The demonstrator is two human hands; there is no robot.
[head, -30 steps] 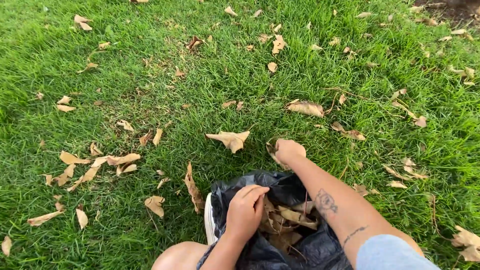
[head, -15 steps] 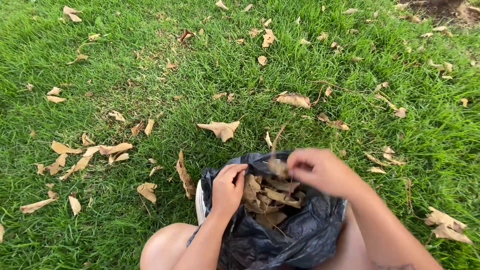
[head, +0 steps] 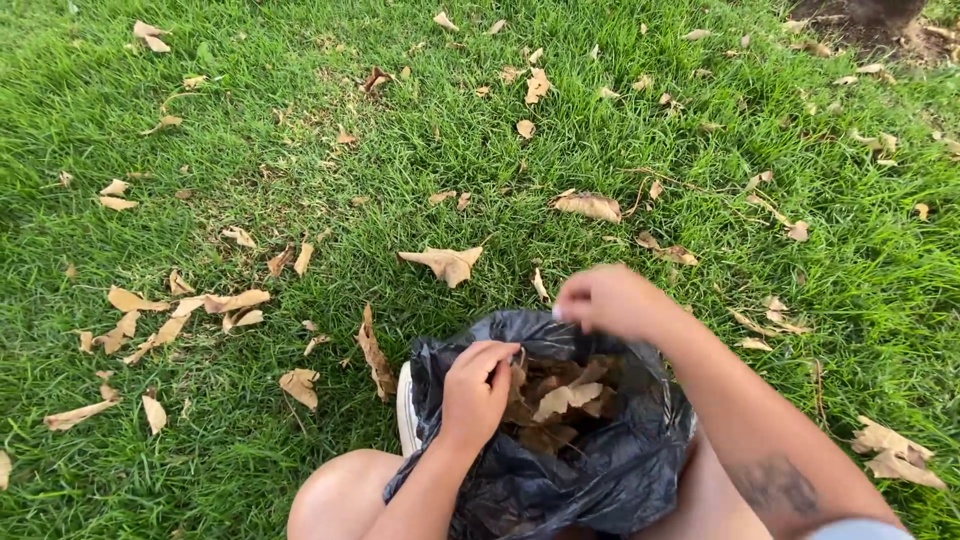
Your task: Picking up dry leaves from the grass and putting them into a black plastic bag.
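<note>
While the black plastic bag [head: 590, 470] sits open between the person's knees, part-filled with dry brown leaves [head: 562, 398], the left hand [head: 476, 392] is clamped on its near rim, as it was half a second ago. The right hand [head: 606, 299], blurred, has lifted off the bag's mouth to hover above the far rim; its fingers look curled, though whether they hold anything cannot be told. The leaf it carried earlier is gone from view. A large fallen leaf [head: 444, 263] lies on the grass [head: 250, 150] just beyond.
</note>
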